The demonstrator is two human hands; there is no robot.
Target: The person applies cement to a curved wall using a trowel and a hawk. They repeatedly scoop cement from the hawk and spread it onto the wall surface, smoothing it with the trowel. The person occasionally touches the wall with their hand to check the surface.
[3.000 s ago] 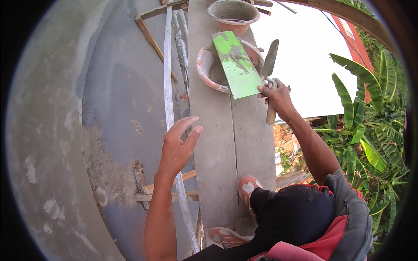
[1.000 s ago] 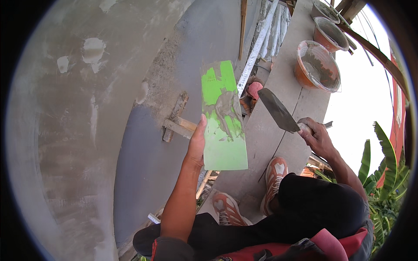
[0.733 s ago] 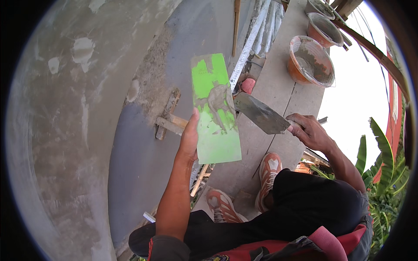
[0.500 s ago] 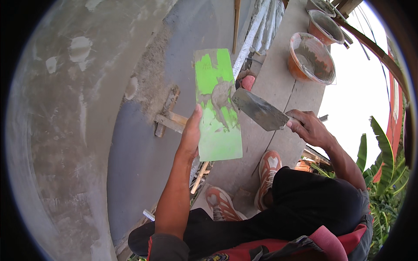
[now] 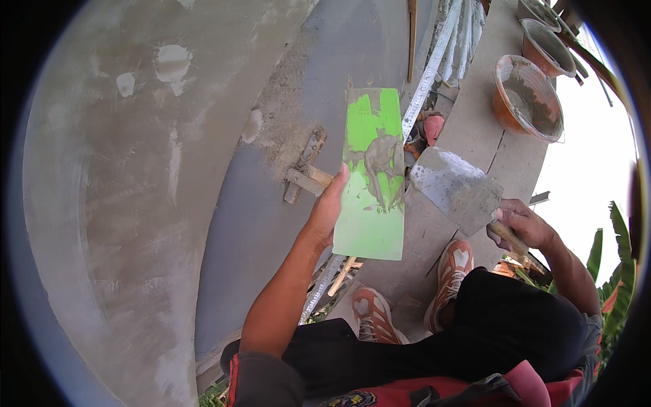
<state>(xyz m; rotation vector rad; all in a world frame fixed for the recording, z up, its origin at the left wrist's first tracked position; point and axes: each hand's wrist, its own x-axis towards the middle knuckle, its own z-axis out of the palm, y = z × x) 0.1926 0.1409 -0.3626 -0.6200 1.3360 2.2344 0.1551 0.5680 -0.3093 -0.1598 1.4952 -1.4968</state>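
Note:
In my left hand (image 5: pixel 328 207) is a green plastering float (image 5: pixel 369 234), with my thumb over its left edge and the other fingers hidden behind it. Its long flat face is turned toward me. A smear of wet grey mortar (image 5: pixel 384 161) lies across the middle of that face. My right hand (image 5: pixel 530 225) is wrapped round the wooden handle of a trowel (image 5: pixel 454 188). The trowel's broad, mortar-stained blade is turned flat to view, its far end just right of the float and seemingly apart from it.
A grey plastered wall (image 5: pixel 129 224) curves along the left, with a rough patch and a wooden bracket (image 5: pixel 308 173). Under my shoes (image 5: pixel 376 315) are grey planks (image 5: pixel 468 129). Mortar-coated orange tubs (image 5: pixel 505 105) stand at the far right, beside the planks' open edge. Metal strips (image 5: pixel 434 61) lean near the wall.
The trowel has come away from the mortar to the right, and its blade has turned to show its broad face. The whole view has shifted, moving the float rightward in it.

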